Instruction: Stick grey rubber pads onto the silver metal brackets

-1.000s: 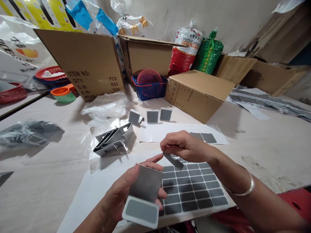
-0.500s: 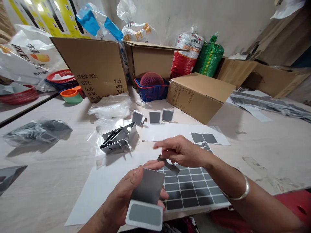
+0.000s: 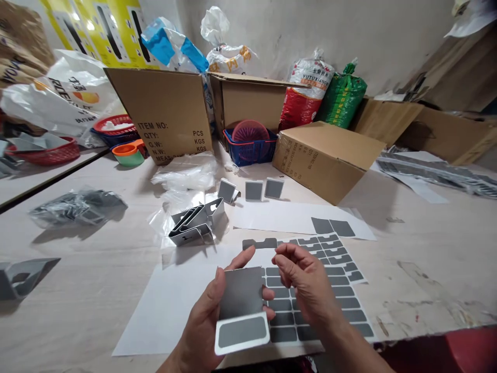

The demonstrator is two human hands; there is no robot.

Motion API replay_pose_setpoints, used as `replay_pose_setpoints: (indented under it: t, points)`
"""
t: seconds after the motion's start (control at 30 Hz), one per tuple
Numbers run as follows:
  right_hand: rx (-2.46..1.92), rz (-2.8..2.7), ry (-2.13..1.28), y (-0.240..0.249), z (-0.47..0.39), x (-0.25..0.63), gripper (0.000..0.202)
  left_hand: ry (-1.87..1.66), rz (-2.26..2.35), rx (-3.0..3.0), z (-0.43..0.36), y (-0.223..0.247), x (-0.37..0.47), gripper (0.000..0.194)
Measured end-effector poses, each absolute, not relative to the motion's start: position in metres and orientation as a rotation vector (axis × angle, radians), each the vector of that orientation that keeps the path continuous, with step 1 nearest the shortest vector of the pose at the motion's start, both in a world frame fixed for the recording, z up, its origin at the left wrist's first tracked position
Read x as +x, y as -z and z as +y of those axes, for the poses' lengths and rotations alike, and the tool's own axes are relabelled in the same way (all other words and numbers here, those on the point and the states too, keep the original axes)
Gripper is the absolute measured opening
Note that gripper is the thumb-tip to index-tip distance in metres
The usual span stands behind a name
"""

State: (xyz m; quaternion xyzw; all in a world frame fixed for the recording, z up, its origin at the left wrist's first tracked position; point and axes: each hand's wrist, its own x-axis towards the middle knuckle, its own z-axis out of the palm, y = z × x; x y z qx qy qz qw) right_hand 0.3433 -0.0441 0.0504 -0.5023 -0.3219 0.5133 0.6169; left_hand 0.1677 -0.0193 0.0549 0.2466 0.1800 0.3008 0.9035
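Note:
My left hand (image 3: 205,316) holds a bent grey metal stand (image 3: 243,292), its thumb along the edge and fingers behind. The stand's lower lip faces me, white-edged with a grey rounded pad (image 3: 243,331). My right hand (image 3: 305,280) is just right of it, thumb and index finger pinched together; anything between the fingertips is too small to make out. Below it lies a sheet of grey rounded stickers (image 3: 282,319), partly covered by the hand. A notched grey sticker (image 3: 266,243) shows just beyond my left index fingertip; I cannot tell whether they touch.
Nested metal stands (image 3: 198,223) sit on plastic film, with several single stands (image 3: 253,190) behind. Two grey square pads (image 3: 341,228) lie on white paper. Cardboard boxes (image 3: 326,160), a blue basket (image 3: 250,151) and a bagged bundle (image 3: 79,207) stand farther out.
My right hand has moved down and nearer to me, its fingers now pinched. The notched sticker, earlier tilted beneath it, now appears level by my left index finger. The view has shifted slightly.

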Motion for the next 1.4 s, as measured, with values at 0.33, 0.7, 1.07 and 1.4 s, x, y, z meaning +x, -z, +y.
replay_pose_setpoints:
  t: [0.33, 0.7, 1.07, 1.4]
  points:
    - [-1.123, -0.574, -1.100, -0.040, -0.040, 0.340, 0.018, -0.626, 0.403, 0.481, -0.030, -0.045, 0.172, 0.062]
    - [-1.229, -0.720, -1.083, -0.034, -0.040, 0.351, 0.012, -0.572, 0.430, 0.434, -0.033, -0.037, 0.172, 0.064]
    - [-1.193, -0.479, -1.433, -0.058, -0.061, 0.358, 0.018, -0.716, 0.649, 0.224, -0.040, -0.031, 0.179, 0.050]
    - [-1.109, -0.479, -1.691, -0.054, -0.086, 0.338, 0.020, -0.750, 0.704, 0.150, -0.050, -0.024, 0.178, 0.041]
